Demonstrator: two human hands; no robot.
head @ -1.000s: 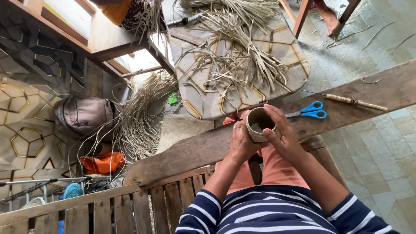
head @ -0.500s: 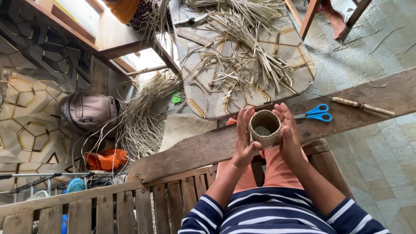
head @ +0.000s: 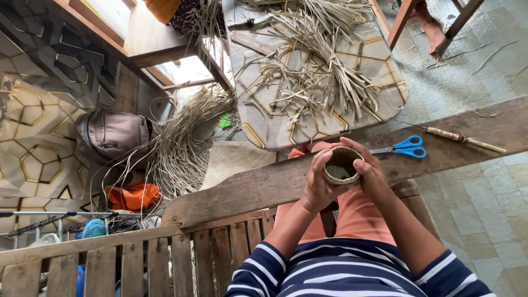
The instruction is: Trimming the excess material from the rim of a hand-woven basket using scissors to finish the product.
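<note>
A small round woven basket (head: pixel 341 165) of tan straw, its mouth facing up at me, is held over my lap between both hands. My left hand (head: pixel 318 181) wraps its left side with fingers curled round the rim. My right hand (head: pixel 372 173) cups the right side, fingers arched over the top edge. Just beyond the hands a long wooden plank (head: pixel 264 190) crosses the view.
Blue-handled scissors (head: pixel 406 147) and a wrapped-handle awl (head: pixel 465 139) lie on the plank to the right. A patterned board (head: pixel 385 60) heaped with dry straw strips (head: pixel 313 71) stands beyond. A loose straw bundle (head: pixel 184 143), grey backpack (head: pixel 110 135) and orange cloth (head: pixel 133 196) lie left. A slatted wooden bench (head: pixel 137 264) is near me.
My hands were flat against the basket's sides half a second ago; now the fingers curl over its rim and the basket sits slightly lower and more tilted.
</note>
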